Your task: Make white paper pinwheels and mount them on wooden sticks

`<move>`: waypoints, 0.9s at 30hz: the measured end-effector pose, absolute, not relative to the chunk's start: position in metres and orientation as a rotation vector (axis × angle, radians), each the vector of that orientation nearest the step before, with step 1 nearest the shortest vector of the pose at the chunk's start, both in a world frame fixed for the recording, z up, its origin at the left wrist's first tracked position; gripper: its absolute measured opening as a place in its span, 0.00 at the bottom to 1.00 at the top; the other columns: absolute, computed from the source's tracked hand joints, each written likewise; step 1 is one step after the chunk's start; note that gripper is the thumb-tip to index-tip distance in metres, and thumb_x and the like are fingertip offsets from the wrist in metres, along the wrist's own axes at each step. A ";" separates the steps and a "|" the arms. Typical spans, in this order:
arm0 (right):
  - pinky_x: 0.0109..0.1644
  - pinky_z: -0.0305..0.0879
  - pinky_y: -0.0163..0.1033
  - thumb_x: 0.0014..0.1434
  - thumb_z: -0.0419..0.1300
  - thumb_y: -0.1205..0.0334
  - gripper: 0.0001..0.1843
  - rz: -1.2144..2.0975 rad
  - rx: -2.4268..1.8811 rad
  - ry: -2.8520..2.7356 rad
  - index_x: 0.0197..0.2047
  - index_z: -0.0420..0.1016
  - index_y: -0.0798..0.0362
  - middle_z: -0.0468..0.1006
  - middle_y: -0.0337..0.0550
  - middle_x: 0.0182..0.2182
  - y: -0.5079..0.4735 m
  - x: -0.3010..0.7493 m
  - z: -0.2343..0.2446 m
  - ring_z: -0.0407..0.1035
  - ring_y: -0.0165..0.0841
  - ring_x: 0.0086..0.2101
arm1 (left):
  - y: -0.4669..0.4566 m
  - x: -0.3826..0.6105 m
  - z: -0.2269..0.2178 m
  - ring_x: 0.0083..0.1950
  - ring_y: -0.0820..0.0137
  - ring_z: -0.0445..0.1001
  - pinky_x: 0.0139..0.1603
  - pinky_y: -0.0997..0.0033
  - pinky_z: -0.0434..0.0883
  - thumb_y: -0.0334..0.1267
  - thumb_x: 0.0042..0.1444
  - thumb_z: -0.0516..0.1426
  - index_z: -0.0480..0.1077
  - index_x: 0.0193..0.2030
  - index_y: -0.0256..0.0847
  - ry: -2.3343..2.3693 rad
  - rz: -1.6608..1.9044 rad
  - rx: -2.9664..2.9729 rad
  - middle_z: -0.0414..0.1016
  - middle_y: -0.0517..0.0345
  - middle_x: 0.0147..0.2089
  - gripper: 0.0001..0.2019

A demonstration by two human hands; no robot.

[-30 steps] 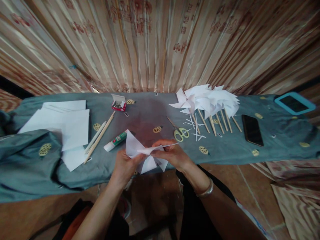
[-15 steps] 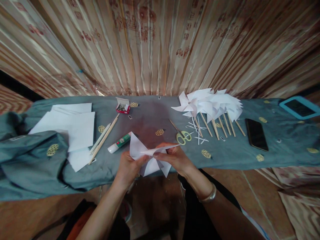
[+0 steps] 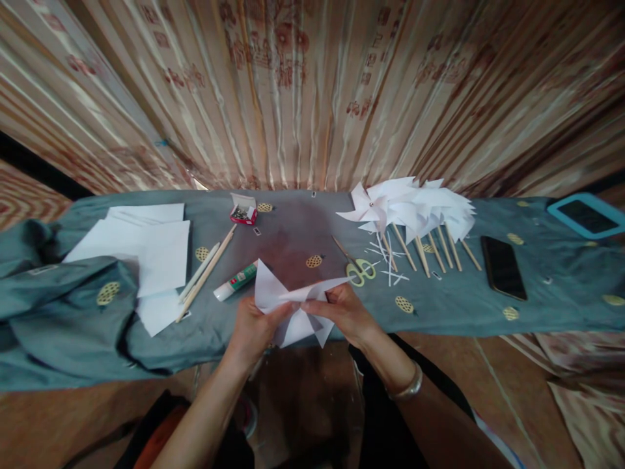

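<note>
My left hand [image 3: 254, 329] and my right hand [image 3: 342, 311] both pinch a white paper pinwheel [image 3: 293, 306] at the near edge of the table, fingers closed on its folded corners near the centre. One paper point sticks out to the right over my right hand. Just beyond lie a glue stick [image 3: 236, 281] and yellow-handled scissors [image 3: 359, 268]. A pile of finished white pinwheels on wooden sticks [image 3: 415, 212] lies farther right.
A grey-green cloth [image 3: 68, 326] covers the table. White paper sheets [image 3: 141, 251] and two wooden sticks [image 3: 208, 270] lie at left, a red box of pins [image 3: 243, 210] at the back. A black phone [image 3: 502, 276] and a blue-cased tablet [image 3: 586, 216] lie right. Striped curtain behind.
The view has tilted slightly, shifting everything down and right. My hands keep their pinch on the pinwheel, with only small finger movement.
</note>
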State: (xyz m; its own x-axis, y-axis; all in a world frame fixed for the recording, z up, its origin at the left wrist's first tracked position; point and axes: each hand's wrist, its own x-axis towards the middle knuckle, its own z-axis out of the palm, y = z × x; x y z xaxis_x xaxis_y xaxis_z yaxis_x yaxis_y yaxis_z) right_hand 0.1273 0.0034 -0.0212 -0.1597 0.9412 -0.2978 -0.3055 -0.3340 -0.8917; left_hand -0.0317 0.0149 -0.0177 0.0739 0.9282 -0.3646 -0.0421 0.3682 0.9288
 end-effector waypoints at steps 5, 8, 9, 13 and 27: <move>0.35 0.65 0.37 0.41 0.70 0.56 0.11 1.635 -1.183 -0.938 0.29 0.80 0.52 0.79 0.37 0.25 0.005 0.129 -0.022 0.70 0.31 0.27 | 0.016 -0.033 -0.015 0.30 0.65 0.76 0.32 0.69 0.75 0.41 0.35 0.69 0.77 0.30 0.34 1.247 0.890 0.899 0.81 0.50 0.31 0.16; 0.34 0.64 0.36 0.42 0.70 0.58 0.09 1.606 -1.189 -0.970 0.28 0.80 0.52 0.78 0.36 0.24 0.006 0.131 -0.021 0.69 0.31 0.27 | 0.016 -0.032 -0.013 0.29 0.65 0.77 0.33 0.68 0.75 0.40 0.33 0.69 0.77 0.31 0.34 1.230 0.887 0.868 0.81 0.49 0.32 0.17; 0.34 0.64 0.36 0.42 0.70 0.59 0.09 1.604 -1.189 -0.972 0.28 0.80 0.52 0.78 0.36 0.25 0.007 0.132 -0.020 0.69 0.30 0.27 | 0.016 -0.032 -0.012 0.29 0.66 0.77 0.33 0.69 0.75 0.39 0.33 0.69 0.77 0.31 0.34 1.229 0.889 0.858 0.81 0.49 0.32 0.16; 0.34 0.64 0.36 0.43 0.69 0.58 0.10 1.603 -1.191 -0.999 0.30 0.81 0.53 0.79 0.36 0.26 0.006 0.133 -0.020 0.70 0.30 0.28 | 0.015 -0.030 -0.012 0.28 0.67 0.76 0.34 0.69 0.75 0.38 0.32 0.69 0.78 0.30 0.35 1.241 0.910 0.827 0.81 0.51 0.31 0.15; 0.35 0.68 0.38 0.42 0.71 0.51 0.16 1.679 -1.238 -1.023 0.30 0.81 0.55 0.80 0.40 0.25 0.003 0.136 -0.022 0.72 0.33 0.28 | 0.011 -0.030 -0.010 0.33 0.62 0.79 0.34 0.68 0.76 0.38 0.33 0.69 0.78 0.33 0.34 1.214 0.858 0.837 0.82 0.50 0.33 0.17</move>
State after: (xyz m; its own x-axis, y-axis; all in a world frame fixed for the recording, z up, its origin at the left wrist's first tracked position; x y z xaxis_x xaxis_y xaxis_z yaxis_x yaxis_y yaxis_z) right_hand 0.1360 0.0033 -0.0217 -0.2056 0.9224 -0.3270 -0.1321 -0.3572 -0.9246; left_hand -0.0298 0.0109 -0.0099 0.1385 0.8946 -0.4250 -0.1024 0.4397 0.8923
